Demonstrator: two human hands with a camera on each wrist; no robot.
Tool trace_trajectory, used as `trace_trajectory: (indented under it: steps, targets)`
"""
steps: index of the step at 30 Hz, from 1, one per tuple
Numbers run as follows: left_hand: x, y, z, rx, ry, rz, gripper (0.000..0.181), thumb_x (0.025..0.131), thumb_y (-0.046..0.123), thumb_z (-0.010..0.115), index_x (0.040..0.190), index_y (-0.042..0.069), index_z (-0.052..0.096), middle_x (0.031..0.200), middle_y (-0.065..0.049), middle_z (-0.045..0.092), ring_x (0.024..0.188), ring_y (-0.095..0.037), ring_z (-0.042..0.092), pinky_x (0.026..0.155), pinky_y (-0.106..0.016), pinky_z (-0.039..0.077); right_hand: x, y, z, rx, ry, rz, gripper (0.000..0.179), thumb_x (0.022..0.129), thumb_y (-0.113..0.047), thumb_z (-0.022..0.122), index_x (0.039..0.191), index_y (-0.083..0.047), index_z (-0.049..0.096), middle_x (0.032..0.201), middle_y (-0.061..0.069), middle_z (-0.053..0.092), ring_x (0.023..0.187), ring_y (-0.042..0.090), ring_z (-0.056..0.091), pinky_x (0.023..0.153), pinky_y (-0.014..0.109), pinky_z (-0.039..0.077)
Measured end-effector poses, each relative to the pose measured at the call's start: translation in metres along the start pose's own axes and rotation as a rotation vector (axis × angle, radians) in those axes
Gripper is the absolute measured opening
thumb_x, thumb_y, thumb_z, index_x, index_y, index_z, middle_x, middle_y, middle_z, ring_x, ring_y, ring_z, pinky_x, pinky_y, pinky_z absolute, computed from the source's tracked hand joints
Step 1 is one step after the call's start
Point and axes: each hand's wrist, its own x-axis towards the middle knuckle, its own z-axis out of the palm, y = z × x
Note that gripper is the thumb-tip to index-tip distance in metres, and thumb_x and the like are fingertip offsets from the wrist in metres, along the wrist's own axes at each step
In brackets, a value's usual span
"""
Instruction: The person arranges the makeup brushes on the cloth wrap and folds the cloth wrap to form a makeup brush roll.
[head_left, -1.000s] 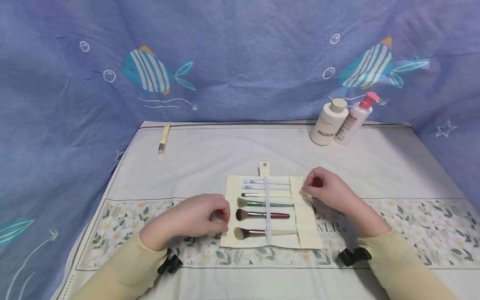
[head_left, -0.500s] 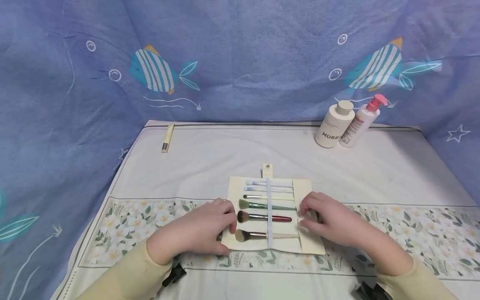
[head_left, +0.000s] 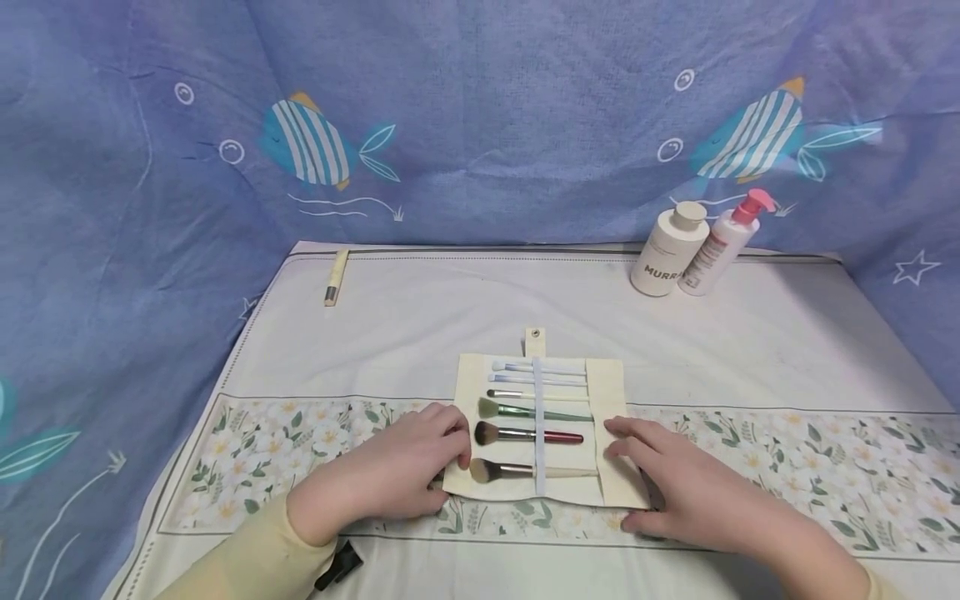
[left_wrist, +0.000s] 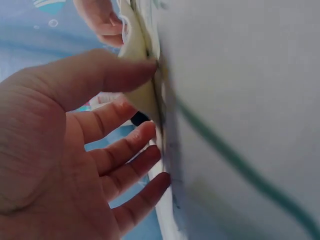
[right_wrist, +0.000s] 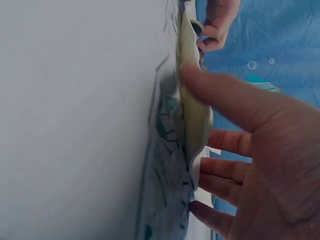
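A cream fabric makeup brush roll (head_left: 618,475) lies unfolded, several brushes tucked under its pale elastic band (head_left: 539,458). Among them are a green-handled brush (head_left: 517,411), a red-handled brush (head_left: 558,437) and a large beige-tipped brush (head_left: 483,472). At the roll's left edge is my left hand (head_left: 401,467), fingers bent loosely over the flap. My right hand (head_left: 686,487) is at the right flap, fingertips over it and thumb by the near corner. Both wrist views show spread, relaxed fingers along the raised edges of the roll (left_wrist: 142,97).
A tab with a snap (head_left: 535,340) sticks out from the roll's far side. Farther back stand a white bottle (head_left: 663,254) and a pink-topped pump bottle (head_left: 723,250). A small cream tube (head_left: 337,277) lies at the back left. A blue fish-print curtain (head_left: 480,125) hangs behind.
My right hand has come down from the far right corner along the right flap towards me, its fingers spreading. The left hand has shifted slightly, its fingers moving over the left flap's edge.
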Motion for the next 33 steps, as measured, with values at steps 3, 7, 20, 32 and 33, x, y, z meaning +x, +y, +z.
trace_trajectory:
  steps: [3,7,20,32,33]
  targets:
    - [0.0,-0.002,0.002,-0.021,0.034,-0.004,0.029,0.078,0.011,0.074,0.098,0.026,0.059,0.118,0.011,0.051,0.111,-0.01,0.046,0.095,-0.036,0.046,-0.002,0.002,0.002,-0.01,0.02,-0.007,0.06,0.075,-0.047,0.091,0.124,-0.028,0.062,0.153,-0.002,0.05,0.136,0.026,0.055,0.103,0.052,0.051]
    - [0.0,-0.007,0.004,-0.057,0.095,0.016,0.026,0.078,0.008,0.072,0.092,0.026,0.059,0.113,0.012,0.054,0.105,-0.009,0.049,0.091,-0.034,0.046,-0.002,0.007,0.004,-0.002,0.055,-0.018,0.05,0.076,-0.04,0.091,0.117,-0.032,0.063,0.15,-0.005,0.053,0.132,0.023,0.058,0.1,0.051,0.053]
    - [0.004,-0.013,-0.002,-0.183,0.125,-0.027,0.011,0.099,0.018,0.068,0.098,0.027,0.061,0.092,0.017,0.056,0.086,-0.006,0.052,0.08,-0.03,0.048,0.001,0.019,0.004,0.169,0.155,-0.044,0.038,0.084,-0.01,0.085,0.095,-0.04,0.065,0.136,-0.004,0.067,0.123,0.028,0.066,0.074,0.025,0.052]
    - [0.009,-0.016,-0.009,-0.265,0.119,-0.134,0.009,0.108,0.026,0.056,0.101,0.025,0.052,0.075,0.011,0.051,0.065,-0.005,0.046,0.065,-0.028,0.042,0.013,0.023,-0.004,0.282,0.168,0.134,0.019,0.096,-0.019,0.075,0.089,-0.029,0.061,0.097,-0.014,0.076,0.082,0.006,0.069,0.064,0.024,0.048]
    - [0.009,-0.017,-0.009,-0.275,0.118,-0.144,0.008,0.109,0.027,0.055,0.102,0.024,0.052,0.075,0.011,0.051,0.065,-0.005,0.046,0.065,-0.028,0.042,0.014,0.022,-0.005,0.303,0.168,0.148,0.017,0.098,-0.02,0.074,0.09,-0.028,0.061,0.093,-0.015,0.074,0.075,0.003,0.064,0.062,0.024,0.045]
